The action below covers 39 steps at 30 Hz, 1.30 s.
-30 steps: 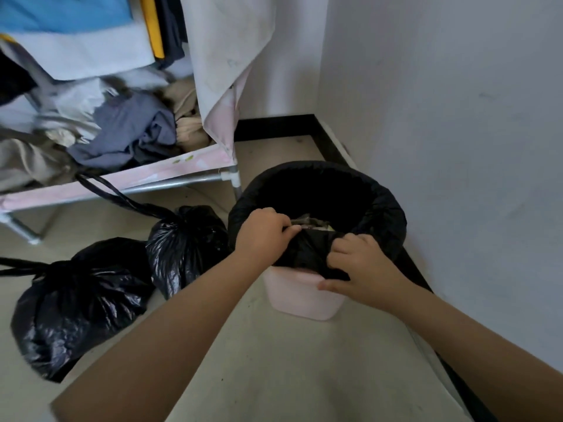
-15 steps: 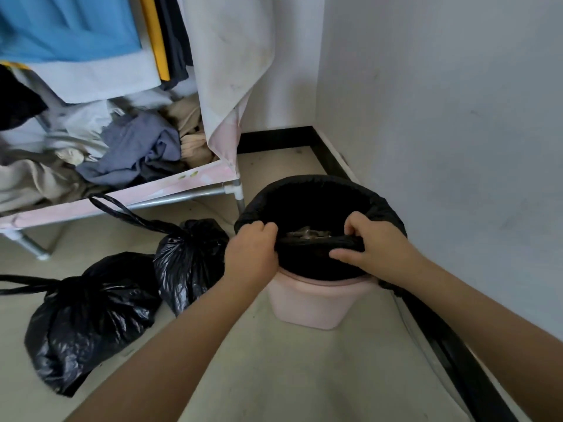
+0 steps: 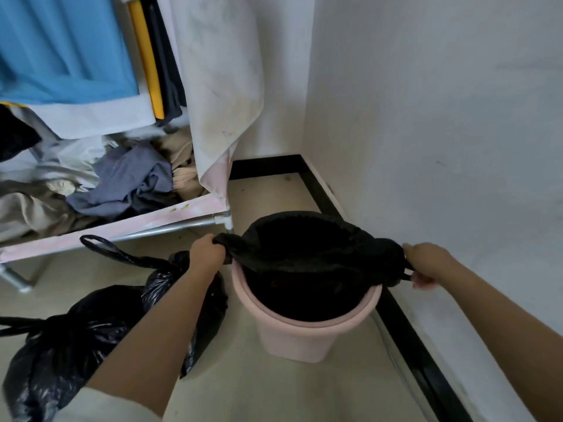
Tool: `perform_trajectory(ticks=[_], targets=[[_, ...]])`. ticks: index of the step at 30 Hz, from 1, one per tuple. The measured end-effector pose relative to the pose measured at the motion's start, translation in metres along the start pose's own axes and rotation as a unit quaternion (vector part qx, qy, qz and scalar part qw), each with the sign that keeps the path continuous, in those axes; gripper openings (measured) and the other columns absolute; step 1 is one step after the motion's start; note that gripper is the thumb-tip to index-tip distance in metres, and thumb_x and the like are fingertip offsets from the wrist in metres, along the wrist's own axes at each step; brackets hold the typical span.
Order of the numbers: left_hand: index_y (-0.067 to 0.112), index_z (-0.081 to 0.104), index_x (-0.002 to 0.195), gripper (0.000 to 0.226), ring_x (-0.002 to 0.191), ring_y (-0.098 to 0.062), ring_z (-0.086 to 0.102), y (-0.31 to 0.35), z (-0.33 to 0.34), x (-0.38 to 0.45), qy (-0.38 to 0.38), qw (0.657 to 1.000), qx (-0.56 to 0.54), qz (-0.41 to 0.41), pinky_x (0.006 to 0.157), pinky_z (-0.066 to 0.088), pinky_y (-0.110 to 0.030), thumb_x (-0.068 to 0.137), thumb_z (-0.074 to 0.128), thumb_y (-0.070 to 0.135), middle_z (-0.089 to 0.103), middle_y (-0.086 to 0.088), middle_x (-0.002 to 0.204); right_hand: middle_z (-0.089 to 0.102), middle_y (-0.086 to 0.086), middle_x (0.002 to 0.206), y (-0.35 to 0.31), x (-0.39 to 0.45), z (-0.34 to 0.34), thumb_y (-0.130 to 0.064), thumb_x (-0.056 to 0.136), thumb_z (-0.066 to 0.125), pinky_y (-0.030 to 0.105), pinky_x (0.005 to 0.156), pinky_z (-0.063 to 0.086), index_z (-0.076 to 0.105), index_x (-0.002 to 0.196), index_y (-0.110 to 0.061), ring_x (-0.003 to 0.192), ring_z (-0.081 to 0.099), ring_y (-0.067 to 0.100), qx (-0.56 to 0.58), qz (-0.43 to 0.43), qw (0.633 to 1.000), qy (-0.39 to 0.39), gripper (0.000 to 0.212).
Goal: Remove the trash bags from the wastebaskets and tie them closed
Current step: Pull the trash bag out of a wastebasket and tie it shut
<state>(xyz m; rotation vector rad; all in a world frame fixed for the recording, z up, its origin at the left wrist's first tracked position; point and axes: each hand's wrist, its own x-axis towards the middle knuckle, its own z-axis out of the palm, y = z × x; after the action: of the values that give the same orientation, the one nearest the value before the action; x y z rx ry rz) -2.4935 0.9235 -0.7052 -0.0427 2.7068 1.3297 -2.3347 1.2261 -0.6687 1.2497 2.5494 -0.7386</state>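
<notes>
Both hands have pulled apart, lifting the black trash bag (image 3: 307, 254) clear of the pink wastebasket's (image 3: 300, 336) rim. Left hand (image 3: 207, 252) and right hand (image 3: 426, 263) each grip a gathered edge. 2 tied bags (image 3: 76, 336) lie beside it.

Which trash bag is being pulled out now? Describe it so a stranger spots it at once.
Find the corner where the white wall meets the black baseboard; a pink wastebasket stands there. The black bag inside it, stretched open between both hands, is the one. The two bags on the floor beside it are already tied.
</notes>
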Motion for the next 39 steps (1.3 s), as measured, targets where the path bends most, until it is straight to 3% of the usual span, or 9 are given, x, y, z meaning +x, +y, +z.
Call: perform_trajectory(ticks=[3, 6, 9, 13, 16, 19, 27, 34, 39], targets=[[0.004, 0.066, 0.090, 0.032, 0.083, -0.024, 0.052, 0.020, -0.005, 0.007, 0.010, 0.994, -0.070, 0.080, 0.068, 0.039, -0.028, 0.076, 0.043, -0.014, 0.057, -0.011, 0.089, 0.063, 0.033, 0.096, -0.012, 0.011, -0.014, -0.014, 0.091, 0.044, 0.036, 0.077, 0.043, 0.063, 0.092, 0.016, 0.094, 0.061, 0.043, 0.243, -0.013, 0.968, 0.063, 0.035], [0.005, 0.058, 0.087, 0.024, 0.069, -0.020, 0.057, 0.060, -0.010, 0.015, 0.014, 0.935, -0.354, 0.003, 0.060, 0.046, -0.022, 0.080, 0.042, -0.011, 0.055, -0.007, 0.077, 0.064, 0.030, 0.084, -0.033, 0.009, -0.028, -0.007, 0.086, 0.056, 0.045, 0.090, 0.050, 0.059, 0.072, 0.008, 0.080, 0.059, 0.035, 0.434, -0.062, 0.894, 0.097, 0.022], [-0.001, 0.046, 0.080, 0.006, 0.046, -0.013, 0.051, 0.082, -0.014, 0.030, 0.005, 0.882, -0.447, -0.151, 0.042, 0.044, -0.016, 0.085, 0.044, -0.005, 0.053, -0.009, 0.053, 0.047, 0.010, 0.050, -0.056, 0.011, -0.046, -0.002, 0.087, 0.054, 0.024, 0.046, 0.053, 0.046, 0.062, -0.004, 0.045, 0.052, 0.018, 0.579, -0.055, 0.813, 0.006, 0.027], [0.007, 0.038, 0.059, 0.032, 0.043, -0.014, 0.025, 0.085, -0.032, 0.029, -0.095, 0.951, -0.231, -0.184, 0.035, 0.026, -0.017, 0.090, 0.045, 0.004, 0.031, -0.005, 0.051, 0.032, 0.004, 0.033, -0.072, 0.004, -0.069, -0.004, 0.088, 0.055, 0.016, 0.034, 0.025, 0.042, 0.053, -0.004, 0.028, 0.026, 0.014, 0.182, -0.012, 0.977, -0.112, 0.037], [0.008, 0.045, 0.060, 0.029, 0.051, -0.015, 0.033, 0.098, -0.038, 0.028, -0.038, 0.963, -0.246, -0.100, 0.031, 0.032, -0.014, 0.088, 0.048, 0.003, 0.036, -0.006, 0.060, 0.039, 0.008, 0.046, -0.091, -0.003, -0.081, -0.008, 0.094, 0.043, 0.024, 0.040, 0.033, 0.046, 0.057, -0.001, 0.040, 0.033, 0.020, 0.116, -0.051, 0.987, -0.096, 0.038], [0.004, 0.059, 0.077, 0.014, 0.075, -0.019, 0.051, 0.114, -0.036, 0.019, -0.045, 0.951, -0.305, -0.024, 0.057, 0.042, -0.023, 0.088, 0.051, 0.006, 0.054, -0.008, 0.080, 0.053, 0.006, 0.048, -0.112, -0.002, -0.093, -0.003, 0.091, 0.045, 0.024, 0.057, 0.049, 0.056, 0.076, 0.003, 0.052, 0.055, 0.020, 0.238, -0.174, 0.956, 0.013, 0.019], [0.021, 0.060, 0.072, 0.026, 0.076, -0.015, 0.053, 0.157, -0.047, 0.008, -0.029, 0.905, -0.409, 0.116, 0.070, 0.042, -0.026, 0.093, 0.048, 0.011, 0.056, -0.002, 0.076, 0.063, 0.006, 0.088, -0.165, -0.023, -0.115, -0.003, 0.090, 0.045, 0.024, 0.081, 0.039, 0.057, 0.103, -0.006, 0.091, 0.054, 0.015, 0.377, -0.336, 0.846, 0.172, 0.017], [0.019, 0.048, 0.065, 0.029, 0.079, -0.020, 0.045, 0.196, -0.142, 0.003, 0.238, 0.875, -0.374, 0.192, 0.073, 0.040, -0.037, 0.093, 0.044, 0.015, 0.046, -0.009, 0.079, 0.064, 0.021, 0.106, -0.257, -0.087, -0.158, -0.005, 0.087, 0.052, 0.026, 0.076, 0.040, 0.055, 0.105, 0.004, 0.098, 0.058, 0.031, 0.213, -0.498, 0.789, 0.290, 0.021], [0.014, 0.045, 0.080, 0.020, 0.087, -0.015, 0.040, 0.195, -0.237, -0.028, 0.363, 0.842, -0.313, 0.246, 0.078, 0.033, -0.024, 0.097, 0.034, 0.018, 0.040, 0.003, 0.080, 0.071, 0.017, 0.101, -0.338, -0.177, -0.179, -0.005, 0.083, 0.056, 0.020, 0.075, 0.034, 0.071, 0.095, -0.001, 0.098, 0.060, 0.030, 0.197, -0.620, 0.695, 0.306, 0.019]])
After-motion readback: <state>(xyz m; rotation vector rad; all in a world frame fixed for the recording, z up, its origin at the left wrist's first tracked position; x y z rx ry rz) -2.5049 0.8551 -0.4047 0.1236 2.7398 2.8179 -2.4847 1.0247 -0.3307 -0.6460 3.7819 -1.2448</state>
